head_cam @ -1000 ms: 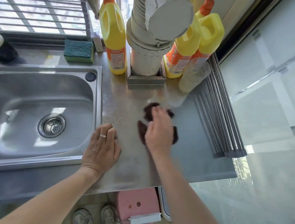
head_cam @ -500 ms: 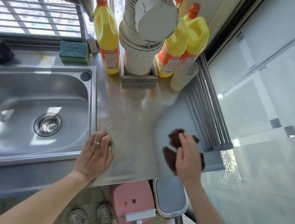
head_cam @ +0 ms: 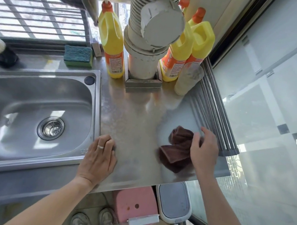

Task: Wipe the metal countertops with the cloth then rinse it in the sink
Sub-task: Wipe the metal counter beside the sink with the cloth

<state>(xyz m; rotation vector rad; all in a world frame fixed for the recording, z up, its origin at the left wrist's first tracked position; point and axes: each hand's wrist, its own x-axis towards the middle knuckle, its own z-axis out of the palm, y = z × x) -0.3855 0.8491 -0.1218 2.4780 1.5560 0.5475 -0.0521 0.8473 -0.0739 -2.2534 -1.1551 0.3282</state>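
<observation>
A crumpled dark brown cloth [head_cam: 175,150] lies on the metal countertop [head_cam: 135,122] near its front right corner. My right hand [head_cam: 204,153] presses on the cloth's right side, fingers curled over it. My left hand [head_cam: 99,157], with a ring, rests flat on the countertop beside the steel sink [head_cam: 31,116], holding nothing. The sink basin lies left of the counter, its drain strainer [head_cam: 50,128] in the middle.
Yellow detergent bottles [head_cam: 111,42] [head_cam: 191,48], a grey vent pipe [head_cam: 149,37] and a clear cup [head_cam: 188,79] stand at the counter's back. A green sponge [head_cam: 78,56] sits behind the sink. A rolled rod rack [head_cam: 216,113] lines the right edge. Below are a pink stool [head_cam: 135,206] and grey bin [head_cam: 173,202].
My right hand has swept the cloth from the counter's middle to the front right corner, then slightly back. My left hand has stayed flat beside the sink.
</observation>
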